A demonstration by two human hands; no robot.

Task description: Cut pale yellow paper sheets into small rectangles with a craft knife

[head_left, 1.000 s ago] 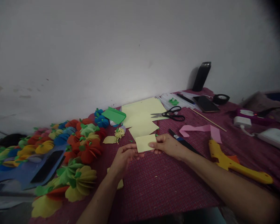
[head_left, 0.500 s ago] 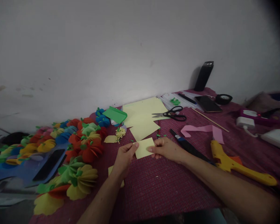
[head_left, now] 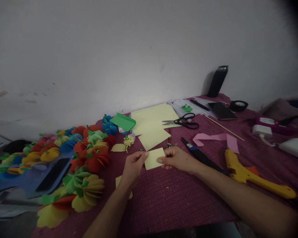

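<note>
Between my two hands is a small pale yellow piece of paper (head_left: 154, 159), held just above the tablecloth. My left hand (head_left: 134, 164) pinches its left edge between thumb and fingers. On the opposite edge, my right hand (head_left: 175, 158) grips it with the thumb on top. Beyond it lie a yellow paper piece (head_left: 154, 138) and a large yellow sheet (head_left: 151, 115), with black-handled scissors (head_left: 186, 121) on the sheet's right side. Another yellow paper piece (head_left: 118, 181) is partly hidden under my left forearm.
Colourful paper pumpkins (head_left: 96, 158) crowd the left side. A yellow glue gun (head_left: 248, 175), a black-handled cutter (head_left: 203, 157), a pink paper strip (head_left: 213, 137) and a wooden stick (head_left: 224, 128) lie to the right. A black bottle (head_left: 218, 81) stands at the back, near a phone (head_left: 222, 110).
The small yellow paper has shifted a little in my fingers, its left edge showing slightly more to the right. Both hands keep their hold, and the view has moved very slightly.
</note>
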